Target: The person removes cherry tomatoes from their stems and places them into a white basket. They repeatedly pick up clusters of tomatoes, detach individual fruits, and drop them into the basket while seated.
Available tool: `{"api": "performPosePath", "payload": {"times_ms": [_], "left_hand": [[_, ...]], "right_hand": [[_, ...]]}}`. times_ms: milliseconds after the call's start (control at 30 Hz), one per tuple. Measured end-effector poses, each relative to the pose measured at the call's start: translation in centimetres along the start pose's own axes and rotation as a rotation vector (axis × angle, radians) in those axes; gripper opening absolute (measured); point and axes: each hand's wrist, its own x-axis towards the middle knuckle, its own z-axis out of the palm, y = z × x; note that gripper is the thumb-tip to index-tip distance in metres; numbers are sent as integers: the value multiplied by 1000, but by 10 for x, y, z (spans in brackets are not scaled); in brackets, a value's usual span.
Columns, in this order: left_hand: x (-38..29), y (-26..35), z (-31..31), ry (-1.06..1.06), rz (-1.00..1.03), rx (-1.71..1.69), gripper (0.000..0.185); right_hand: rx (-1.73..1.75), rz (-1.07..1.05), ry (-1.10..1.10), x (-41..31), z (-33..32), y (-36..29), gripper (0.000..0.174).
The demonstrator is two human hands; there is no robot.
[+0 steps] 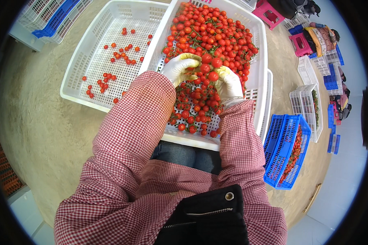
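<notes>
My left hand, in a white glove stained yellow at the fingers, curves with thumb and fingers apart beside a raised bunch of cherry tomatoes. The gloved right hand has its fingers curled on the bunch from the other side; its grip on the stem is partly hidden. Both hands are over a white perforated plastic crate at my lap. Red cherry tomatoes on green stems are heaped in its far part, and more bunches lie below my hands.
To the left, a second white crate holds scattered loose cherry tomatoes. Blue crates with tomatoes stand on the floor at right, near white crates. Pink stools and other people are farther off. Stacked crates stand at upper left.
</notes>
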Motion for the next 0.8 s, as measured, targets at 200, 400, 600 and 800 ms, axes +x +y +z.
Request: {"api": "performPosePath", "payload": {"times_ms": [200,400,600,800], "left_hand": [[2,1,-2,-12,-11,125,23],[-2,6,-1,-9,15,-74,29],[-4,9,2,-50,15,-77,29],[2,1,-2,-5,-47,127,26]], "right_hand": [[37,114,-41,-4,7,5,25],[169,0,24,3,1,3,25],[171,-94,11,10,-6,7,28],[253,22,-36,1,6,-2,32]]}}
